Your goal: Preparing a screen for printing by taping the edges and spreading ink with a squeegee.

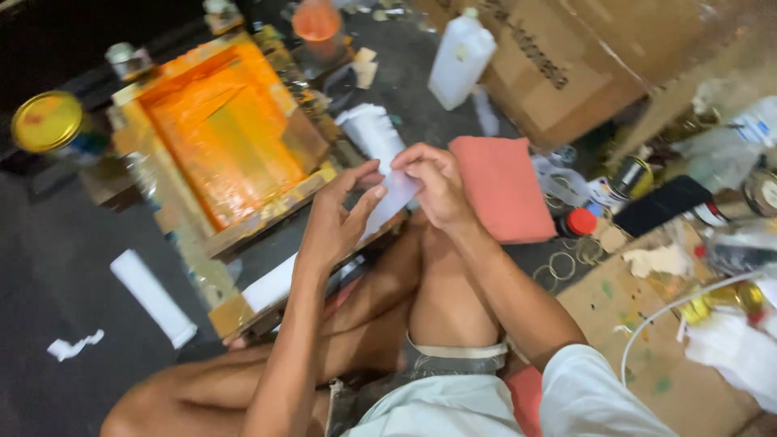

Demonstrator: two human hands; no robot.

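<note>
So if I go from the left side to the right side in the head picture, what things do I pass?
Yellow tin lid → orange printing frame → left hand → right hand holding the white paper → pink cloth → red cap → black flat object.

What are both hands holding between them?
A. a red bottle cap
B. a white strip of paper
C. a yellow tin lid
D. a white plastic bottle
B: the left hand and right hand pinch a white strip of paper between their fingers.
</note>
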